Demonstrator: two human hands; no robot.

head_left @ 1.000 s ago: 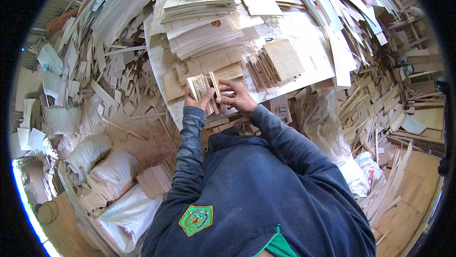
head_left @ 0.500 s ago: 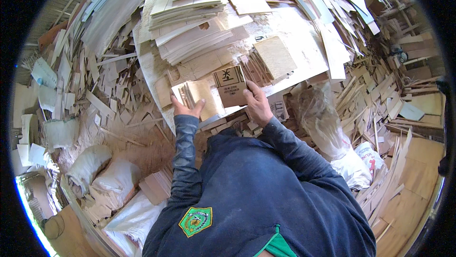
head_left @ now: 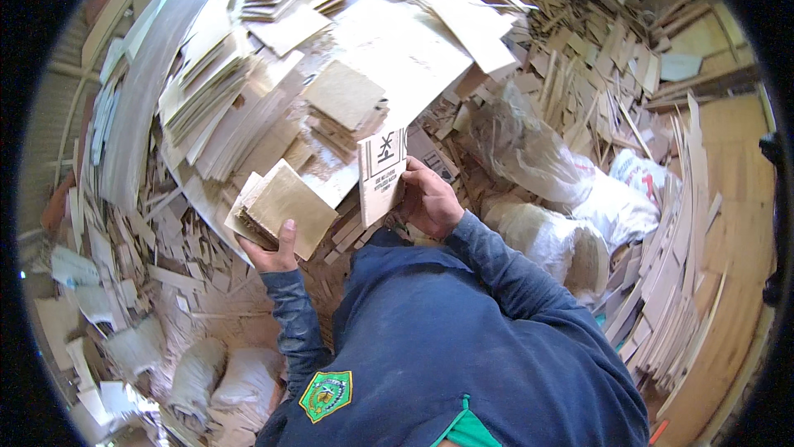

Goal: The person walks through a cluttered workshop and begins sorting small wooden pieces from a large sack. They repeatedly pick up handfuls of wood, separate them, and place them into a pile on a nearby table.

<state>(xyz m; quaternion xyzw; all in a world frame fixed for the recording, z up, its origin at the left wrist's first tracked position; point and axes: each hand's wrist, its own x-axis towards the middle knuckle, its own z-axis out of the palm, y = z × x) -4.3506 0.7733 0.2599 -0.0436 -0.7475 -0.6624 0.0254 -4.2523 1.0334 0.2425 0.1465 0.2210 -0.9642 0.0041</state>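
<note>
My left hand (head_left: 277, 250) grips a small stack of square plywood pieces (head_left: 291, 209), thumb on top and fingers below, over the near left edge of the table. In my right hand (head_left: 432, 201) is a single plywood piece (head_left: 380, 182) with black printed marks, held tilted by its right edge. The two hands are apart, with the printed piece just right of the stack. Beyond them on the table (head_left: 413, 42) lies another small pile of square plywood pieces (head_left: 343, 95).
Larger stacks of thin boards (head_left: 219, 108) cover the table's left side. Plywood offcuts (head_left: 579, 75) are heaped on the floor around it. Full white sacks (head_left: 616, 207) stand at the right, more sacks (head_left: 198, 377) at the lower left. Long strips (head_left: 682, 257) lean far right.
My view has turned to the right, so the table now sits further left. The stack in my left hand is lifted and tilted, and the printed piece in my right hand is turned more upright.
</note>
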